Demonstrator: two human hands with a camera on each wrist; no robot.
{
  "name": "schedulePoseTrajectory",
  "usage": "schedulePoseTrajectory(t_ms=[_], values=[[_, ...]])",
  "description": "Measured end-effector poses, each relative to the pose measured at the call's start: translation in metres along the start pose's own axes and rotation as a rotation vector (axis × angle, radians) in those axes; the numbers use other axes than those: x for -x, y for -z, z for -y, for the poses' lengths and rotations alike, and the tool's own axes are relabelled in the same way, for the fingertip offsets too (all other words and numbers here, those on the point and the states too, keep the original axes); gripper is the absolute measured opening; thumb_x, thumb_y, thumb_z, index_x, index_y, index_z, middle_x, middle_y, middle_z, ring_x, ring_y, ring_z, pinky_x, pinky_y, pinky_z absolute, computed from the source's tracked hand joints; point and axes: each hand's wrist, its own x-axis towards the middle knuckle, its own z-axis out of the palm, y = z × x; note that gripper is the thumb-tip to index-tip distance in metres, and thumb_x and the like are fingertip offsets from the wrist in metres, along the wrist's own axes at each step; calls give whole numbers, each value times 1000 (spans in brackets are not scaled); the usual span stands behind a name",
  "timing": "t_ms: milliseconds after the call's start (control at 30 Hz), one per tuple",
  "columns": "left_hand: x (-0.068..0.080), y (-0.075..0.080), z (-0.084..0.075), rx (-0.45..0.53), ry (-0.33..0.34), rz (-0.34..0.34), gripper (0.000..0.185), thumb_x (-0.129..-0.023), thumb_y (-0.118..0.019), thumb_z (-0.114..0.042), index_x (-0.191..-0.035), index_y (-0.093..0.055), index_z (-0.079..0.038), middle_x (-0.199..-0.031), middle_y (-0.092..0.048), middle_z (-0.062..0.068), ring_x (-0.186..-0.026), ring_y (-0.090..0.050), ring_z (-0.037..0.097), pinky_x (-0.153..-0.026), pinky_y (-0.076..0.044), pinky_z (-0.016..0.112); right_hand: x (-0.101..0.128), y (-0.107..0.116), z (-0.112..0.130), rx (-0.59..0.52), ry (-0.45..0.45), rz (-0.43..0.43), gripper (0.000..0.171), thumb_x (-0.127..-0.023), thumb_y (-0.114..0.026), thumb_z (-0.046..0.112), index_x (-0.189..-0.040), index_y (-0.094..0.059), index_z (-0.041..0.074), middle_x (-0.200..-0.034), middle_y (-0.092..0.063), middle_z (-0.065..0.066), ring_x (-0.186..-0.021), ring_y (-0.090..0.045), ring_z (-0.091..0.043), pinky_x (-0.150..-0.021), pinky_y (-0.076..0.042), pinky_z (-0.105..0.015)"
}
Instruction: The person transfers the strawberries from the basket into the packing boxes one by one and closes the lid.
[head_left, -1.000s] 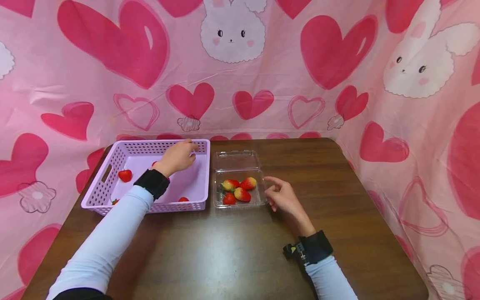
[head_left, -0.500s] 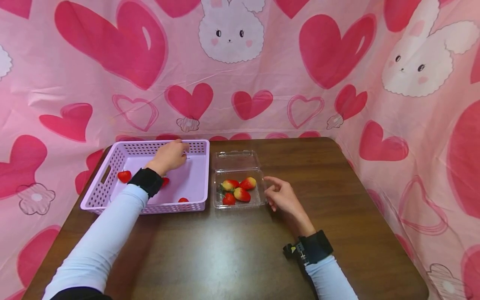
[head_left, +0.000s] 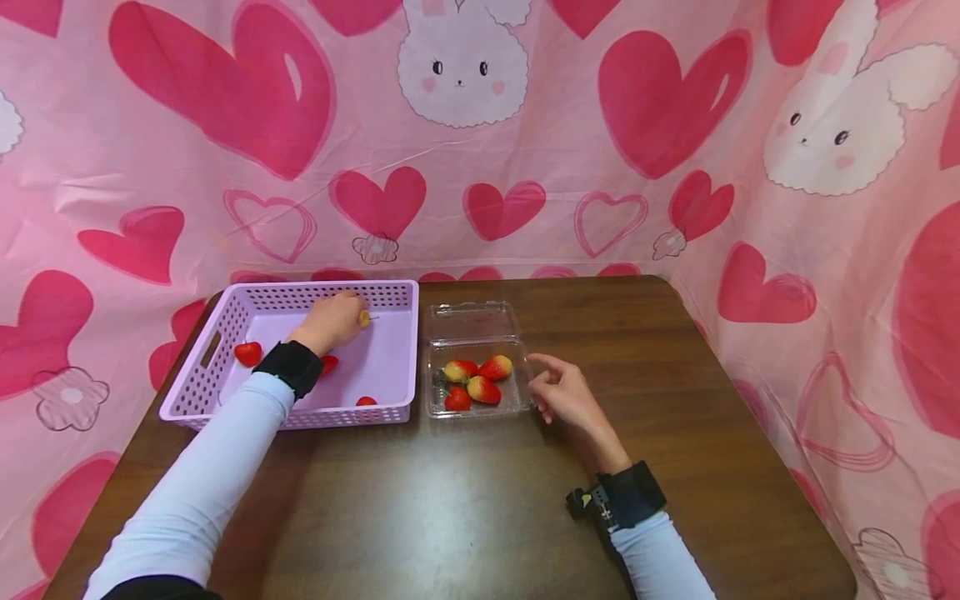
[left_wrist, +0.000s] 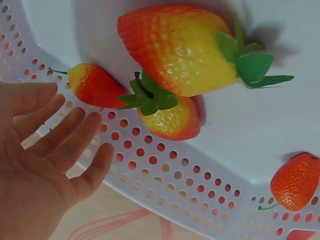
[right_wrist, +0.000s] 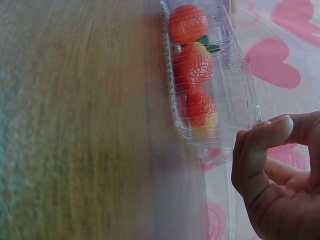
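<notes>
your left hand (head_left: pixel 332 322) has slid further left in the lilac basket (head_left: pixel 225 327), fingers spread, empty, by strawberries (left_wrist: pixel 180 47) at its 12 o'clock wall. light, prob slippery; pinch the body. right hand (head_left: pixel 564 393) relaxed beside the clamshell (head_left: pixel 476 392).

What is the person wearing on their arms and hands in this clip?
Both arms wear long, light blue sleeves. The left hand and right hand are bare, with no gloves or rings visible. Each wrist carries a black band; the right one has a small black device clipped to its side. A dark edge shows at the left upper arm.
</notes>
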Motion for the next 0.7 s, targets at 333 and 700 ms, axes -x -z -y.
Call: schedulePoseTrajectory(t_ms=[333, 700], values=[[0, -5, 5, 6, 25, 48, 16, -93, -71, -2, -108, -72, 4, -97, -62, 21, -93, -61, 41, -87, -48, 67, -1, 0, -1, -6, -17, 2, 47, -100, -61, -1, -147, -55, -1, -69, -57, -10, -48, -51, -18, -47, -50, -29], [3, -8, 4, 27, -1, 25, 13, -91, -75, -1, -103, -72, 3, -95, -62, 21, -90, -59, 40, -83, -52, 57, -2, 0, -1, -10, -14, 4, 47, -100, -60, -2, -146, -55, -2, -67, -56, -8, -47, -50, -18, -46, -49, -29]])
